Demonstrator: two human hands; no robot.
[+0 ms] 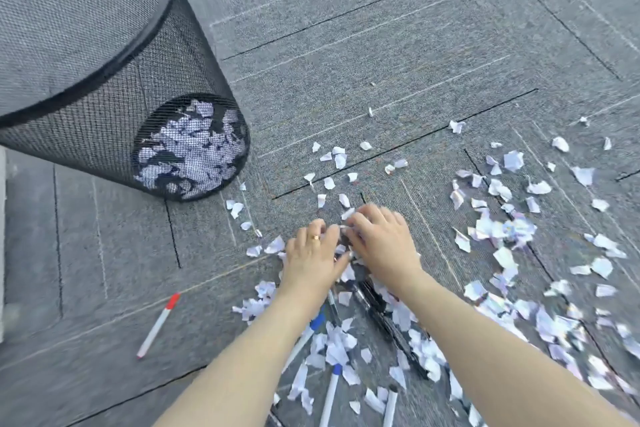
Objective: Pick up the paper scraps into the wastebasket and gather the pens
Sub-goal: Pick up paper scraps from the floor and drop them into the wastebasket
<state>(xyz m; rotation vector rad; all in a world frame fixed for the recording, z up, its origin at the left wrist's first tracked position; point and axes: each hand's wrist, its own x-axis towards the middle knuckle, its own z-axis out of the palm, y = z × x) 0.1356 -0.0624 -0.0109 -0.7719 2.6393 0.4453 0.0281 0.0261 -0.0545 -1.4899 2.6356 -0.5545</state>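
Several white paper scraps (498,236) lie strewn over the grey carpet, thickest at the right and around my forearms. My left hand (311,256) and my right hand (381,239) press side by side on the floor, fingers curled over a small heap of scraps between them. A black mesh wastebasket (104,87) stands at the upper left with scraps showing through its base. A red-capped white pen (158,324) lies alone at the lower left. Blue-capped pens (330,392) and black pens (388,322) lie half buried under scraps below my hands.
Grey carpet tiles (415,28) with dark and light stripes cover the floor. A pale vertical edge (2,236) runs down the far left border. A few stray scraps (370,112) lie further out beyond my hands.
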